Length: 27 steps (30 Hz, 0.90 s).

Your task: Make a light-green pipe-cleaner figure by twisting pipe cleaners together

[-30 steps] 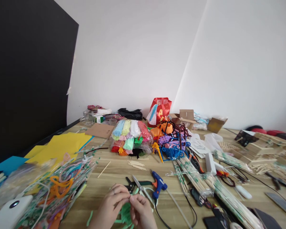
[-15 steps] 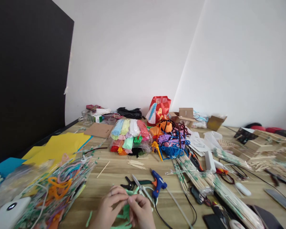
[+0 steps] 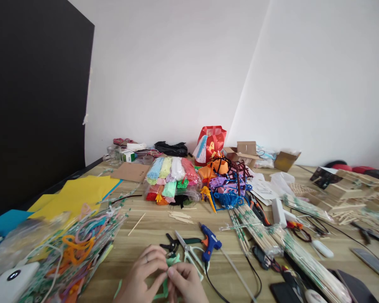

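Both my hands meet at the bottom middle of the wooden table (image 3: 151, 229). My left hand (image 3: 143, 273) and my right hand (image 3: 185, 282) pinch a light green fuzzy pipe-cleaner piece (image 3: 164, 286) between closed fingertips. A ring shows on my left hand. Just beyond the hands lie white-handled scissors (image 3: 189, 251), black pliers (image 3: 172, 244) and a blue glue gun (image 3: 210, 245) with a black cable.
A clear bag of coloured pipe cleaners (image 3: 78, 248) and a white device (image 3: 12, 281) lie at left, yellow paper sheets (image 3: 78, 189) behind. Packs of coloured sticks (image 3: 172, 179), a blue wire basket (image 3: 228, 200), bamboo skewer bundles (image 3: 255, 231), a red bag (image 3: 211, 141) and cardboard boxes (image 3: 246, 152) fill the middle and right.
My hands have slid slightly lower in view and keep working the green piece, which has turned between my fingers. The view has tilted up a little.
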### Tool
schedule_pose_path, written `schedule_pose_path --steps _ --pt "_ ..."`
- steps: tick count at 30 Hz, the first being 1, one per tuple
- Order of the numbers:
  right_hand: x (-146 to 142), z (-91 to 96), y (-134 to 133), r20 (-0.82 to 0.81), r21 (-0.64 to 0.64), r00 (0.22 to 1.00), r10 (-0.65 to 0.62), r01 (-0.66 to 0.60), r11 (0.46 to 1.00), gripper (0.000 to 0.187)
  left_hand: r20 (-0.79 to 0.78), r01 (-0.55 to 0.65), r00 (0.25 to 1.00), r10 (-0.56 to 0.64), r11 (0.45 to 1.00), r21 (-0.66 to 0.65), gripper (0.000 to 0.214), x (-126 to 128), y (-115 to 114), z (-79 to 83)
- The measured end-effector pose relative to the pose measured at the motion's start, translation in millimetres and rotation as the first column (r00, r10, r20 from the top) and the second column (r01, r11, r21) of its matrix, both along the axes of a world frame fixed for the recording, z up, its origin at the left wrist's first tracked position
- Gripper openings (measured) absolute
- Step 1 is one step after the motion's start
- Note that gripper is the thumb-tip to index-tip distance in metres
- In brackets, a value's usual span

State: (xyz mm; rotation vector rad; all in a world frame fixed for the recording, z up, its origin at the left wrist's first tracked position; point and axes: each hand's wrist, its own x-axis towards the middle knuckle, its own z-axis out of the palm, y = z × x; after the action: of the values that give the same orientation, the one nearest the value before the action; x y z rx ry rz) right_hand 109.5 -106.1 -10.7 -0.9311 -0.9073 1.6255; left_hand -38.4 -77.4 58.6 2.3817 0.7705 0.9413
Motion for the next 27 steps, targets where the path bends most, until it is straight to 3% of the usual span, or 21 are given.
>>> schedule_pose_path --steps 4,9,14,18,27 --pt "-1 1.3 1 -0.001 0.013 1.000 -0.008 0.008 1.000 0.051 -0.003 -0.010 1.000 0.010 1.000 0.030 0.011 1 2 -1.5" --pt "-1 2.9 1 0.042 -0.011 0.993 -0.112 0.113 0.994 0.051 -0.069 -0.051 0.996 0.058 0.994 0.095 0.013 4 4 -1.9" --pt "0 5.0 -1 0.100 -0.019 0.986 -0.133 0.135 0.991 0.050 -0.149 -0.044 0.986 0.074 0.980 0.194 0.016 2 3 6.8" --pt "-1 3.6 -1 0.124 -0.005 0.979 -0.160 0.162 0.987 0.049 -0.125 -0.016 0.991 0.046 0.973 0.231 0.018 1 1 15.7" --pt "4 6.5 0 0.050 -0.018 0.994 -0.097 0.098 0.995 0.045 -0.131 -0.026 0.991 0.034 0.998 0.062 0.018 -1 3 14.0"
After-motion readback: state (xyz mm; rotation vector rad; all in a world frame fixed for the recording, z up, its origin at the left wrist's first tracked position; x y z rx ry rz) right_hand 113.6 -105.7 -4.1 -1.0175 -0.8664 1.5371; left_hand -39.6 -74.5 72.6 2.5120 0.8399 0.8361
